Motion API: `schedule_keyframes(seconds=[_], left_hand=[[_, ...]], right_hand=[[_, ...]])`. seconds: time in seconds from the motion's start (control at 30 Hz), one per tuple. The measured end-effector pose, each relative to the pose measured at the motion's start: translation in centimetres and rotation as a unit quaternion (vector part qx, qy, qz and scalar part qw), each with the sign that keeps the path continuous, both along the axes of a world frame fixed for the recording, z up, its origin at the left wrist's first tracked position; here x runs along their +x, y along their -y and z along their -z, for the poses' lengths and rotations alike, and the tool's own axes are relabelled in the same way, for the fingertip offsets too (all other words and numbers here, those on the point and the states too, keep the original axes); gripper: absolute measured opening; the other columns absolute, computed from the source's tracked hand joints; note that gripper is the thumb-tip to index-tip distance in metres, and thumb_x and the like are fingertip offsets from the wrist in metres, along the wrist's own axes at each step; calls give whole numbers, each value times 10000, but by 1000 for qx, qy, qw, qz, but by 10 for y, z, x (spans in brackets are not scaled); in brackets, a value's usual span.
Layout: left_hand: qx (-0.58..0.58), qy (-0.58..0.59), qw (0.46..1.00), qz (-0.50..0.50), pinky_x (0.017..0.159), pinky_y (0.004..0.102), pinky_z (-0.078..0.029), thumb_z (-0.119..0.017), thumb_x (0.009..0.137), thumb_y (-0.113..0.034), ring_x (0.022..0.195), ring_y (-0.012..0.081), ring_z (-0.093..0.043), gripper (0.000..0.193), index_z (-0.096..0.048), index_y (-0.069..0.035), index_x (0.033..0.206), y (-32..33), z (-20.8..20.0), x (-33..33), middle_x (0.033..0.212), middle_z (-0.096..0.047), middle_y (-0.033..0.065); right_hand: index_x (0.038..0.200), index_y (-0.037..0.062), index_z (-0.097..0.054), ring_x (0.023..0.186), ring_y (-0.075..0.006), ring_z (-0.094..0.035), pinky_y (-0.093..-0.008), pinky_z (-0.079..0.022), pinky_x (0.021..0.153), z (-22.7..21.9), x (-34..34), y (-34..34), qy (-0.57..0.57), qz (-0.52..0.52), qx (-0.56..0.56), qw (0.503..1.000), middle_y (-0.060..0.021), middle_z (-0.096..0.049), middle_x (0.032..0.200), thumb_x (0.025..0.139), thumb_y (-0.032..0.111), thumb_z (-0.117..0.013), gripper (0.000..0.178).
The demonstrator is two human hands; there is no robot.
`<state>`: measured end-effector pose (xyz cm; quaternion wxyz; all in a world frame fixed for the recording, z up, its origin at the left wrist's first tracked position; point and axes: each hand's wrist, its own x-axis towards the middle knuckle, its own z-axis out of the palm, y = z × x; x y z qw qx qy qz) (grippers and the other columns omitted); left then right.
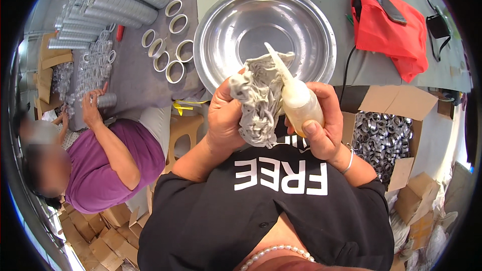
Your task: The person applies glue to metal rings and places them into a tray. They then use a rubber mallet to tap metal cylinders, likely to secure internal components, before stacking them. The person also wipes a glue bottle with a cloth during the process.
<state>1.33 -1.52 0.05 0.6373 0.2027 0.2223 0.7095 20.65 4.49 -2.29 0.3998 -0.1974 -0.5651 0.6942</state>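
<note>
My left hand [224, 115] is closed round a crumpled grey cloth [259, 103], its folds bunched up in front of the fingers. In my right hand [324, 123] is a whitish squeeze bottle [299, 101] with a long tapered nozzle, tilted so that the tip points up and to the left. Some yellowish liquid shows near its base. The nozzle lies against or just beside the cloth; I cannot tell whether they touch. Both hands are above the near rim of a wide, shiny metal basin [211, 35] on the table.
Several metal rings [175, 72] lie left of the basin, with stacked ring rolls [118, 0] beyond. A co-worker in a purple top [118, 163] handles rings at the left. At right are a red bag [389, 30], a dark phone [386, 6] and a carton [396, 99] of metal rings.
</note>
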Motion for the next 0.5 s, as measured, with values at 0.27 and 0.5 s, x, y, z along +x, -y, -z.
schedule_keyframes(seconds=[0.27,0.5], left_hand=[[2,-263,961,-83,925,317,-552,-752,872,-39,1048,174,-675,409,-620,50,1249,-11,-4,6,1182,-691,129],[-12,-268,962,-52,846,292,-551,-669,879,-4,938,139,-671,237,-679,37,1112,-13,-19,12,1073,-700,95]], right_hand=[[1278,-12,-467,901,-301,-678,-365,-547,790,0,-5,-9,140,121,320,929,-181,-631,1088,779,136,-806,621],[1283,-23,-483,792,-253,-690,-342,-549,701,-2,-5,-11,101,12,255,962,-174,-655,1025,760,191,-832,664]])
